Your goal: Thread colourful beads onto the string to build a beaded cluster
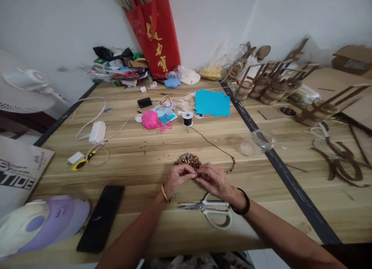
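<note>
My left hand [178,178] and right hand [213,180] meet at the bead pile [188,160] mid-table, fingertips pinched together on something too small to tell; beaded black cord [231,169] trails right; scissors [210,211] just below

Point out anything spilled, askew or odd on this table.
The clear plastic cup lies tipped on its side right of the pile of beads. Small dark specks lie scattered over the wood. Both hands meet at the pile.
</note>
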The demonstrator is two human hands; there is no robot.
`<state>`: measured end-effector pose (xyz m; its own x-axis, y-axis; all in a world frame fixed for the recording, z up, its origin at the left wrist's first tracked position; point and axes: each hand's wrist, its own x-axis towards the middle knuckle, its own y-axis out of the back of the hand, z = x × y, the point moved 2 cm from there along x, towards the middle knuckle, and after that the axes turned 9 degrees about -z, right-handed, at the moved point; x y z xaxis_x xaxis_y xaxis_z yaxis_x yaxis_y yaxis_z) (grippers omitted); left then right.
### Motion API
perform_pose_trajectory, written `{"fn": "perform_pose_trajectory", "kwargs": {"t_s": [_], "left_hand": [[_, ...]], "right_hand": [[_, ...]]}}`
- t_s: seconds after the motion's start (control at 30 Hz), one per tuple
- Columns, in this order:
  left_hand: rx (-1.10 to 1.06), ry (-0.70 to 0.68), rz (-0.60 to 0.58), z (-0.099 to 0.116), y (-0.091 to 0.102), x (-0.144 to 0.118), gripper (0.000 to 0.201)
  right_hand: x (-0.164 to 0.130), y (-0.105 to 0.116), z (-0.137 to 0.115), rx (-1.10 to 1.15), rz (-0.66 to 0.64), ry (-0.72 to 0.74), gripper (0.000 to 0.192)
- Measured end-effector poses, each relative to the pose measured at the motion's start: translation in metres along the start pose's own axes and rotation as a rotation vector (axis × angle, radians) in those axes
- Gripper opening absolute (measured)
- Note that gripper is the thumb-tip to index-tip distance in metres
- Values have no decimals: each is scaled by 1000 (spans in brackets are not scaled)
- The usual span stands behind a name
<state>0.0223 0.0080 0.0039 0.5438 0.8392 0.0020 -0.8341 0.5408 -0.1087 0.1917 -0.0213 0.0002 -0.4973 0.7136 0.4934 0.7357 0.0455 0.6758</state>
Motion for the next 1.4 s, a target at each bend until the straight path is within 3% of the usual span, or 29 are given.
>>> {"fn": "perform_pose_trajectory", "kwargs": {"t_s": [0.2, 0.6, 0.73, 0.9, 1.2, 1.4], "left_hand": [[42, -59, -50, 0, 0, 0, 20], [-4, -23, -13, 4, 1, -2, 15], [-46, -2, 12, 1, 3, -3, 13], [-166, -19, 32, -6, 7, -3, 9], [-408, -10, 1, -4, 4, -1, 17], [-434, 5, 55, 0, 5, 0, 19]], "right_hand": [[-1, 1, 0, -43, -2, 0, 11], [1, 9, -7, 15, -48, 21, 7], [5, 9, -6, -3, -17, 5, 25], [8, 4, -4, 0, -101, -12, 29], [8, -3, 2, -70, -162, -46, 10], [12, 10, 1, -240, -233, -138, 9]]}}
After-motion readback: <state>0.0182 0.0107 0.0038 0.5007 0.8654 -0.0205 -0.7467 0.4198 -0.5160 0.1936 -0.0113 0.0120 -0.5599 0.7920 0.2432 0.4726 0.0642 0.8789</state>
